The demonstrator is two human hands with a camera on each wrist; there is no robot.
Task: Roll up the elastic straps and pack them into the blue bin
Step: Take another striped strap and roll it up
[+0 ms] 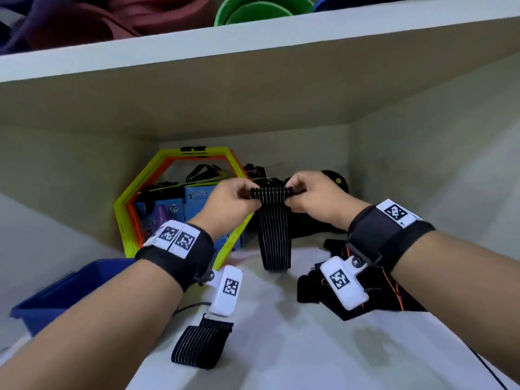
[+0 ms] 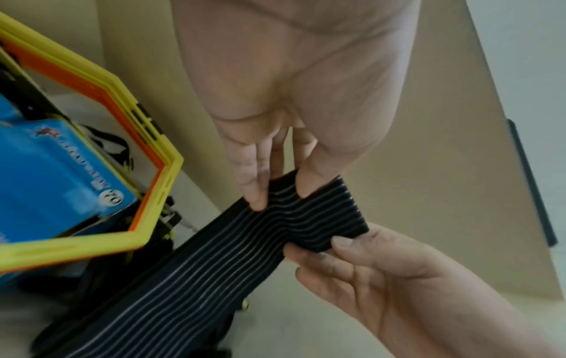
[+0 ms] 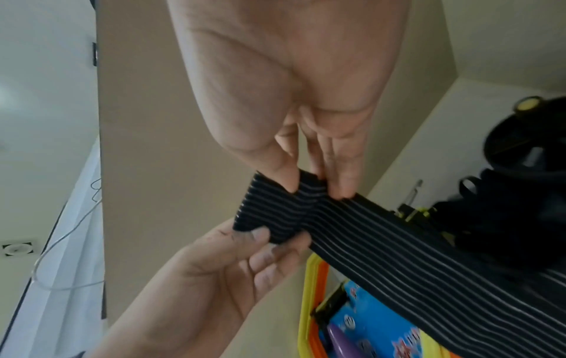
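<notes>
Both hands are up inside a shelf compartment, working the top end of a black strap [image 1: 273, 220] w/ thin pale stripes. Left hand [image 1: 230, 201] pinches the strap's top edge btwn thumb & fingers on one side; right hand [image 1: 312, 197] pinches the other side the same way. In the left wrist view the top end looks folded or turned over where the fingertips [image 2: 256, 193] press it; can't tell how far it's rolled. Rest of the strap hangs straight down from the hands, w/ its lower end touching the white shelf [image 1: 281, 347].

Places relative to that held strap:
- Second strap [image 1: 201, 343], same black w/ stripes, lies flat on the shelf, nearer the camera & a bit left, well apart from it.
- Blue bin [image 1: 67, 288] sits far left & nearer the camera, partly hidden by the left forearm. Contents not visible.
- Yellow & orange hexagon frames [image 1: 180, 198] lean upright just behind & left, w/ blue boxes [image 1: 166, 212] seen through them.
- Heap of black straps & gear [image 1: 332, 288] w/ orange cord lies right of it, partly hidden by the right wrist.
- Upper shelf above holds green bowls [image 1: 259, 9] & dark red cloth [image 1: 84, 21].
</notes>
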